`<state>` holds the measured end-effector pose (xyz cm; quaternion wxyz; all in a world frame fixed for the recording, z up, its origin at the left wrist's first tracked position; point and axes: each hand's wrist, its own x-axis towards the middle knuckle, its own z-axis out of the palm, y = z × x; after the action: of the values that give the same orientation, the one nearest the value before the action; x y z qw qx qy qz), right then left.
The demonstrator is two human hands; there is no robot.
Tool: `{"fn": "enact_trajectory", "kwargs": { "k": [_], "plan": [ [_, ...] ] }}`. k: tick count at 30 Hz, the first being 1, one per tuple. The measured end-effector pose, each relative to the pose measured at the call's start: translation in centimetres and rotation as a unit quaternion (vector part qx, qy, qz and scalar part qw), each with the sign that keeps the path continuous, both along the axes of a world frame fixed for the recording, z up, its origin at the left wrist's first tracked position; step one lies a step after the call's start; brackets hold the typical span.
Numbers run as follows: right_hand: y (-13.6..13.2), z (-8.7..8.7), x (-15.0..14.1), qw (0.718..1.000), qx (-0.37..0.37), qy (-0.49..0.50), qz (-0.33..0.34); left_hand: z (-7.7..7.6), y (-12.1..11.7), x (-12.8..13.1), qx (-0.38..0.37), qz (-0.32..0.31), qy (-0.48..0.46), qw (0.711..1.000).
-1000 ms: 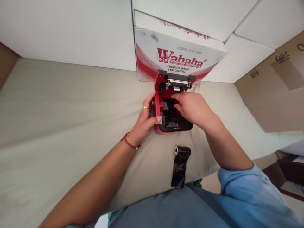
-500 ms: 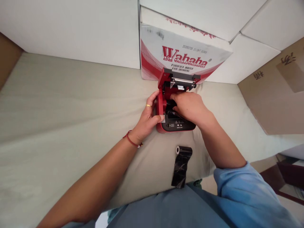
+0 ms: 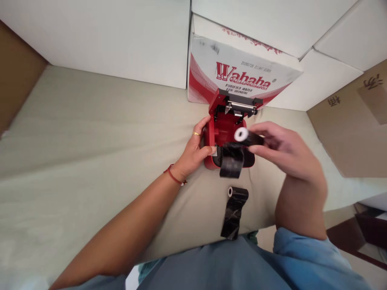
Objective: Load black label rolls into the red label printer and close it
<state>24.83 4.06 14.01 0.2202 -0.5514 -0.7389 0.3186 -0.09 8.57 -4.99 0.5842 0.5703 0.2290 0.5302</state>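
A small red and black label printer [image 3: 211,133] stands on the cloth with its lid raised, its red inner bay showing. My left hand [image 3: 198,149] grips its left side, thumb on the front corner and fingers along the wall. Over the printer's right side, my right hand [image 3: 281,147] pinches a black ribbon roll [image 3: 254,138] with a white core. A loose strip hangs from that roll across the printer's front. Nearer to my body, a second black ribbon roll [image 3: 238,193] lies partly unrolled on the cloth.
Behind the printer stands a white and red Wahaha water carton [image 3: 242,60], close to the raised lid. White boxes [image 3: 121,40] line the back. A brown cardboard box [image 3: 356,133] is at the right. Pale green cloth [image 3: 105,121] covers the surface.
My right hand has lifted the black ribbon roll out of the printer bay and moved right with it. My left hand still holds the printer. The whole view has shifted slightly.
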Motion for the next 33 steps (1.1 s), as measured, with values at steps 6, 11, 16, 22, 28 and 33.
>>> {"fn": "enact_trajectory", "kwargs": {
  "k": [6,11,16,22,28,33],
  "plan": [
    [-5.8,-0.9,8.8,0.973,-0.049,0.154,-0.163,-0.3,0.3,0.1,0.003,0.010,0.005,1.000],
    [-7.9,-6.5,10.0,0.970,-0.108,0.021,-0.216,-0.7,0.7,0.3,0.005,0.003,-0.017,1.000],
    [-11.0,-9.0,5.0,0.976,0.077,-0.033,-0.199,-1.1,1.2,0.3,0.020,0.003,-0.028,0.999],
    [-12.2,-8.6,1.4,0.999,-0.013,-0.037,0.007,-1.0,1.2,0.3,0.026,0.016,-0.019,0.999],
    [-11.7,-8.5,1.5,0.984,-0.100,-0.131,0.067,-0.9,1.0,0.3,0.025,0.018,-0.015,0.999],
    [-10.8,-4.8,0.9,0.970,-0.140,-0.135,0.145,-0.8,0.8,0.1,0.014,-0.002,-0.014,1.000]
  ]
}}
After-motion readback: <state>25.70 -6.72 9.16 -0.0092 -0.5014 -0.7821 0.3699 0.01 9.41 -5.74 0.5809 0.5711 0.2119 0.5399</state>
